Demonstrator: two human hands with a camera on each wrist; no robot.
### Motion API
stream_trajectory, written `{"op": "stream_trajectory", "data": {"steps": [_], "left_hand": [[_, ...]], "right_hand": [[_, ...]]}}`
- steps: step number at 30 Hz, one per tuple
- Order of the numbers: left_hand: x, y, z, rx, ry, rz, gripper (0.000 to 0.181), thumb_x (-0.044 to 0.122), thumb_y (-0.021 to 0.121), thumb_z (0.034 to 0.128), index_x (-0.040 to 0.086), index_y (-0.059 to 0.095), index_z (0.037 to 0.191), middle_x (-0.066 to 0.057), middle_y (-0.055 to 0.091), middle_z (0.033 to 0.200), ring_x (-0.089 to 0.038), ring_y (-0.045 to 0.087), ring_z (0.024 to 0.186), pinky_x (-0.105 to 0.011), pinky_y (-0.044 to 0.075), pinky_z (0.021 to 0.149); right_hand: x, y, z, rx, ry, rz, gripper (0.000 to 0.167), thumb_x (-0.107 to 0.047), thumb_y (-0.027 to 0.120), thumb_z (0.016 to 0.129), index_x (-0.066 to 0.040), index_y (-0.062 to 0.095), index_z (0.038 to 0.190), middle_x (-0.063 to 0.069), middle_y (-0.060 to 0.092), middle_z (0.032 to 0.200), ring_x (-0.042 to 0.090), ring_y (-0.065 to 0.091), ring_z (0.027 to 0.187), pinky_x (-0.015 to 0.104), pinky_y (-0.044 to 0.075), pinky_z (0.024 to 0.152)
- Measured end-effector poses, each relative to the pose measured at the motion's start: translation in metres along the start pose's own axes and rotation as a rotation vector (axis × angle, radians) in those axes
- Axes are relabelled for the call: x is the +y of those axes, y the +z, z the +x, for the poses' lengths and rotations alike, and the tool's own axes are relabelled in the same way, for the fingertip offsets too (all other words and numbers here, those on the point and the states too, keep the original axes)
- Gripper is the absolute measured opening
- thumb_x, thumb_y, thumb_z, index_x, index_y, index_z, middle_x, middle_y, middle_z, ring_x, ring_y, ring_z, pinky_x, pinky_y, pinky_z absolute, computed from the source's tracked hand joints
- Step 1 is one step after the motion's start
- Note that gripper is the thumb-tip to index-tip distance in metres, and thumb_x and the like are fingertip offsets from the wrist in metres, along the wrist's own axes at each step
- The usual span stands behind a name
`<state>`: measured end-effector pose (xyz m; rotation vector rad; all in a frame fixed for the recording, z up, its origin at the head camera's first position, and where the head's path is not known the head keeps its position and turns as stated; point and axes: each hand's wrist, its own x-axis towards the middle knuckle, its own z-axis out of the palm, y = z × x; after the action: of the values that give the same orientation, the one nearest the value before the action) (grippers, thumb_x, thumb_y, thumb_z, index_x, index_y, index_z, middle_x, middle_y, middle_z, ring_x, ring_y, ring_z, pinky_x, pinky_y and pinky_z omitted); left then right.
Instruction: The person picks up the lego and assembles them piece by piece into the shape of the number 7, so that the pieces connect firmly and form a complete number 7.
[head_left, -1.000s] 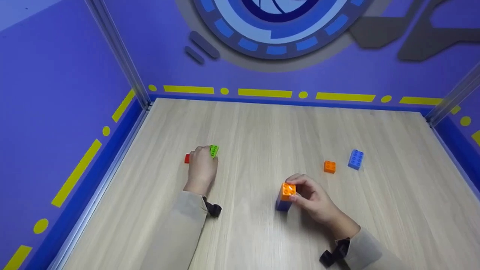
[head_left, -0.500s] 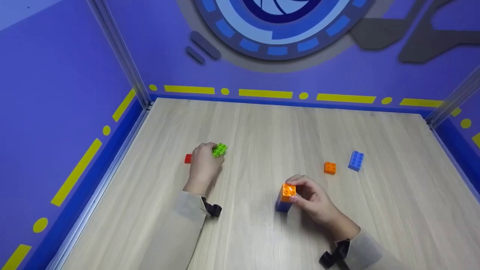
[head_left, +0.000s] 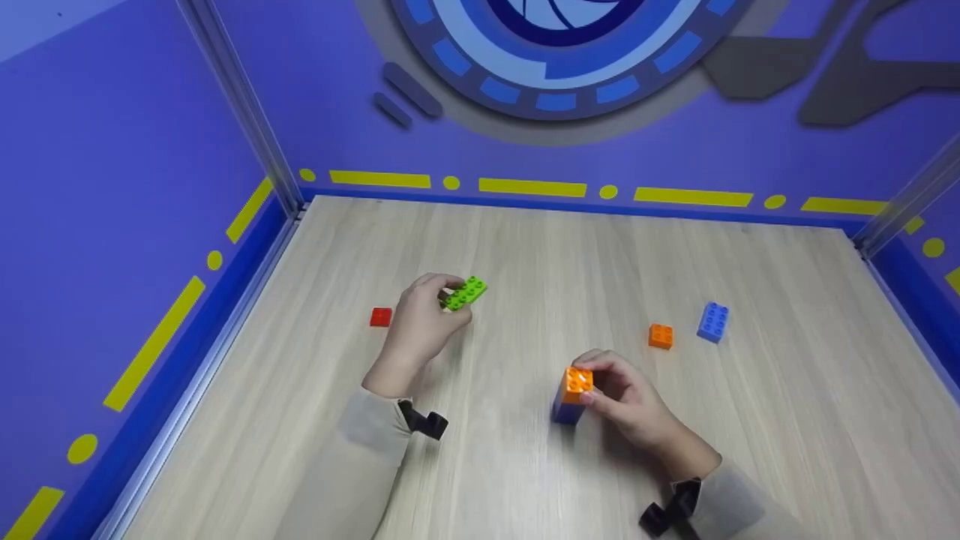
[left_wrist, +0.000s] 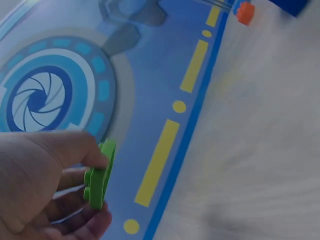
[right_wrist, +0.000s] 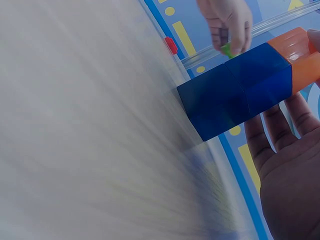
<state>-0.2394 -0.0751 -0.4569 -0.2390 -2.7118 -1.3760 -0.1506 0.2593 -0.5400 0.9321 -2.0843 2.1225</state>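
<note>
My left hand (head_left: 426, 319) pinches a green toy building brick (head_left: 466, 293) between thumb and fingers, raised above the table. In the left wrist view the green brick (left_wrist: 101, 175) is seen edge-on, its studs toward the palm. Left of that hand, a small red brick (head_left: 381, 317) lies on the table. My right hand (head_left: 626, 401) grips the orange brick (head_left: 577, 382) that tops an upright stack. Beneath it, two blue bricks (right_wrist: 237, 90) form the stack's lower part, which stands on the table. The right wrist view shows fingers behind the stack.
A small orange brick (head_left: 661, 336) and a longer blue brick (head_left: 713, 322) lie on the wooden table (head_left: 525, 247) to the right, beyond the right hand. Blue-purple panels (head_left: 112, 187) wall the table at the back and both sides.
My left hand has lifted the green brick and carried it rightward, uncovering the red brick. The right hand and the stack have stayed in place.
</note>
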Motion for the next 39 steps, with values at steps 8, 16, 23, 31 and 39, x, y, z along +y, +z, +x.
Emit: {"op": "stream_trajectory", "data": {"steps": [8, 16, 23, 31, 39], "left_hand": [[0.021, -0.006, -0.012, -0.136, 0.209, -0.102, 0.037, 0.012, 0.083, 0.0985, 0.014, 0.080, 0.135, -0.002, 0.076, 0.133, -0.021, 0.072, 0.113, -0.045, 0.064, 0.101], [0.040, -0.008, -0.027, -0.198, 0.383, -0.089, 0.036, 0.012, 0.086, 0.0977, 0.014, 0.080, 0.133, 0.000, 0.077, 0.132, -0.016, 0.072, 0.111, -0.035, 0.063, 0.101], [0.050, -0.007, -0.036, -0.222, 0.481, -0.078, 0.032, 0.010, 0.086, 0.0975, 0.012, 0.083, 0.130, -0.001, 0.080, 0.133, -0.016, 0.073, 0.112, -0.035, 0.063, 0.103], [0.055, -0.002, -0.041, -0.290, 0.543, -0.056, 0.033, 0.012, 0.088, 0.0977, 0.012, 0.084, 0.131, -0.001, 0.083, 0.133, -0.015, 0.074, 0.116, -0.033, 0.065, 0.103], [0.057, 0.008, -0.045, -0.352, 0.600, -0.035, 0.032, 0.013, 0.087, 0.0977, 0.010, 0.084, 0.130, -0.004, 0.083, 0.131, -0.020, 0.076, 0.123, -0.036, 0.063, 0.110]], "right_hand": [[0.002, 0.000, 0.000, -0.005, -0.018, 0.018, 0.038, 0.023, 0.061, 0.098, 0.008, 0.064, 0.133, -0.007, 0.069, 0.136, 0.009, 0.067, 0.124, 0.021, 0.060, 0.103], [0.002, 0.000, 0.000, -0.005, -0.020, 0.027, 0.037, 0.023, 0.060, 0.098, 0.009, 0.063, 0.132, -0.006, 0.070, 0.134, 0.009, 0.067, 0.122, 0.022, 0.058, 0.104], [0.000, 0.000, 0.000, 0.001, 0.012, 0.008, 0.035, 0.021, 0.061, 0.099, 0.010, 0.062, 0.132, -0.007, 0.070, 0.135, 0.009, 0.067, 0.122, 0.022, 0.059, 0.104], [-0.001, 0.000, 0.001, -0.003, 0.008, 0.014, 0.035, 0.021, 0.060, 0.099, 0.009, 0.063, 0.132, -0.007, 0.070, 0.135, 0.009, 0.068, 0.124, 0.022, 0.059, 0.106], [-0.003, 0.001, 0.000, -0.006, 0.026, 0.018, 0.033, 0.020, 0.061, 0.101, 0.009, 0.062, 0.132, -0.007, 0.069, 0.137, 0.009, 0.067, 0.126, 0.021, 0.059, 0.106]]}}
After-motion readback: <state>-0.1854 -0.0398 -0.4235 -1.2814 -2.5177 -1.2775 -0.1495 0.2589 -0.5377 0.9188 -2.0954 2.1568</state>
